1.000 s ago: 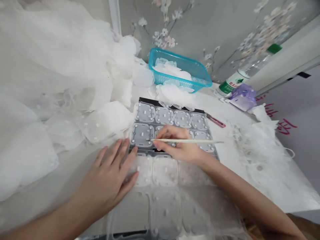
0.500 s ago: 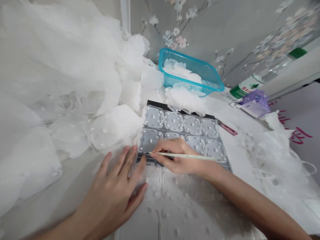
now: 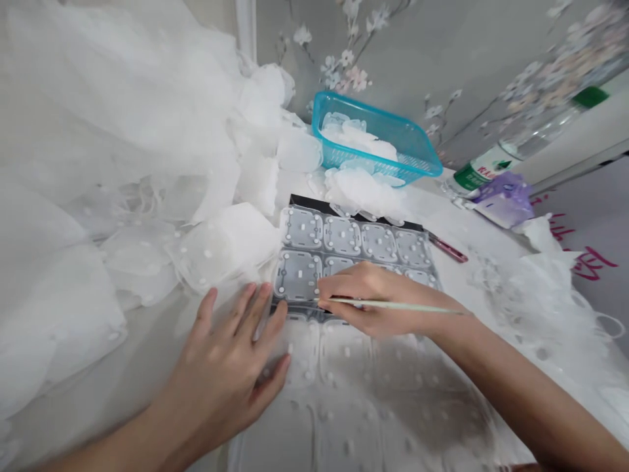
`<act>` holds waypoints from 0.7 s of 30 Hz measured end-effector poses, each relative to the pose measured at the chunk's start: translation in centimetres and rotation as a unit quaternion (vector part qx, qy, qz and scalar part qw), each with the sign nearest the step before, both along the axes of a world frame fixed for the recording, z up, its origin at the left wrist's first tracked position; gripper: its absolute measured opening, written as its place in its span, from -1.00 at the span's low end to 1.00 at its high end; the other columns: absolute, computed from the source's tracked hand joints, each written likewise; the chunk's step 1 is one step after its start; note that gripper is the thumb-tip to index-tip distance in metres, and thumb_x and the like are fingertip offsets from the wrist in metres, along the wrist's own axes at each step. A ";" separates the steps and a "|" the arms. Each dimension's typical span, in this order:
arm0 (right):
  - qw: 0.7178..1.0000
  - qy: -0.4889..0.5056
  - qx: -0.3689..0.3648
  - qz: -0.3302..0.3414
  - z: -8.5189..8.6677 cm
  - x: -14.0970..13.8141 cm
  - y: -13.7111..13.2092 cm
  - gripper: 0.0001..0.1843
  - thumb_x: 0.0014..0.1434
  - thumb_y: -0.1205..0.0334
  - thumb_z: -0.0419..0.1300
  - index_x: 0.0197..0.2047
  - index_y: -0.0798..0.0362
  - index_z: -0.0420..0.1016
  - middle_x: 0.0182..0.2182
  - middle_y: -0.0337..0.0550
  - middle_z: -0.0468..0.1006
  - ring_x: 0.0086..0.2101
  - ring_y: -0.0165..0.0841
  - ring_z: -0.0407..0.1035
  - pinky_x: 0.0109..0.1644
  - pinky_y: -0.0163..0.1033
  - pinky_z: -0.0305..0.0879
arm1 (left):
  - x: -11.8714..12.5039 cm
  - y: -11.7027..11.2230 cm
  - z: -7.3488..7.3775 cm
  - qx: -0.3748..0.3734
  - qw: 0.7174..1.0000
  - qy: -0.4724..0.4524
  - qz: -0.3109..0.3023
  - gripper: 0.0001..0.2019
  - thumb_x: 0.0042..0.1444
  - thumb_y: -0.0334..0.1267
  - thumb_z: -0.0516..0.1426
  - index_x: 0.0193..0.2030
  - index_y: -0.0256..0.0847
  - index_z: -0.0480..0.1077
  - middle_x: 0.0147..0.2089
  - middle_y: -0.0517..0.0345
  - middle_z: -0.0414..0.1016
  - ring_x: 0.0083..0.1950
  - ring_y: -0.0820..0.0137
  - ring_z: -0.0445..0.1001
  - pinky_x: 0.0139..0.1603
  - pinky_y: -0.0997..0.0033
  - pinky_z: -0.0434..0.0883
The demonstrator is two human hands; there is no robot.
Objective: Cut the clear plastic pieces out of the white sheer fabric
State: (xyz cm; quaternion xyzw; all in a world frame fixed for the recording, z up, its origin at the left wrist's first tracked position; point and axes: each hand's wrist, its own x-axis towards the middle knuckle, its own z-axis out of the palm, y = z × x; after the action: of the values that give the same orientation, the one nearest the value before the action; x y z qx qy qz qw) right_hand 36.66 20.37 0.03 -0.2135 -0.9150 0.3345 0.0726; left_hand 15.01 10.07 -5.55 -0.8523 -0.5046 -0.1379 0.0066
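A grey wall (image 3: pixel 393 46) printed with pale blossom sprays runs behind a white table (image 3: pixel 457 226). At the far left, around 9 o'clock, a large heap of sheer white film (image 3: pixel 122 118) rises in soft folds, dotted with small white studs. At 7 o'clock the left hand (image 3: pixel 226 367) lies open and flat with its fingers spread, pressing on a clear dotted sheet (image 3: pixel 344 393) just below a grid of moulded clear square cells (image 3: pixel 354 246). That grid, in two visible rows, sits on a black mat (image 3: pixel 314 204) at the middle of the table. The right hand (image 3: pixel 373 298) rests over the grid's lower right cells, closed in a pinch around a slim pale stick (image 3: pixel 393 304), whose tip points left and reaches the second row of cells. At 12 o'clock, a turquoise plastic basket (image 3: pixel 410 141) holds a pile of pale translucent pieces (image 3: pixel 356 137), and more white pieces (image 3: pixel 361 190) lie bunched against its front rim. A slim pink pen (image 3: pixel 447 248) lies just right of the grid. Toward 2 o'clock stand a clear bottle with a green cap (image 3: pixel 590 97) and a purple packet (image 3: pixel 504 200). Crumpled white film (image 3: pixel 540 308) spreads across the table at 3 o'clock, near red characters (image 3: pixel 594 262) on a pale board
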 end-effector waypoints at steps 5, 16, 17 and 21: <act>1.000 -0.010 0.001 -0.019 -0.3 -0.2 -0.2 -0.80 0.27 0.36 -0.03 -0.38 0.12 0.33 -0.58 -0.27 0.31 -0.56 -0.52 0.18 -0.47 -0.38 0.03 | -0.3 0.0 0.0 0.003 1.000 -0.013 -0.001 -0.55 0.19 -0.03 -0.04 0.11 -0.19 0.38 0.25 -0.17 0.29 0.23 0.01 0.30 0.30 -0.25 -0.12; 0.884 0.170 0.106 -0.422 -5.8 3.6 -2.8 -0.67 0.35 0.21 -0.17 0.08 -0.04 0.27 -0.04 -0.01 0.52 0.03 -0.25 0.38 0.12 0.04 0.26 | -0.8 1.0 0.1 -0.017 0.995 0.007 -0.100 -0.45 0.24 -0.06 -0.05 0.30 -0.30 0.12 0.33 0.02 0.16 0.32 0.20 0.16 0.38 0.06 -0.35; 0.895 0.114 0.131 -0.410 -6.1 4.1 -2.3 -0.67 0.34 0.19 -0.14 0.07 -0.03 0.30 0.09 0.02 0.41 0.15 -0.19 0.24 0.21 0.13 0.13 | -0.9 1.1 0.1 -0.021 0.995 0.014 -0.100 -0.42 0.23 -0.03 -0.06 0.32 -0.31 0.08 0.35 0.01 0.13 0.33 0.19 0.14 0.37 0.05 -0.37; 0.920 -0.028 0.130 -0.369 -6.9 5.4 0.4 -0.49 0.27 0.06 -0.03 0.23 0.08 0.18 0.27 0.11 0.13 0.28 -0.11 -0.03 0.29 0.19 -0.05 | -0.9 2.2 -0.1 -0.030 0.995 0.021 -0.092 -0.34 0.22 0.06 -0.08 0.35 -0.30 0.01 0.36 0.01 0.08 0.34 0.16 0.12 0.36 -0.01 -0.29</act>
State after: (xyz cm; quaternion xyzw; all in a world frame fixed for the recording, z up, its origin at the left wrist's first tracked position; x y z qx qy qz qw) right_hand 42.10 20.73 -6.91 -0.5342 -0.8084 0.1557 0.1921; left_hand 14.09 12.24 -5.66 -0.8978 -0.4272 -0.1048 -0.0207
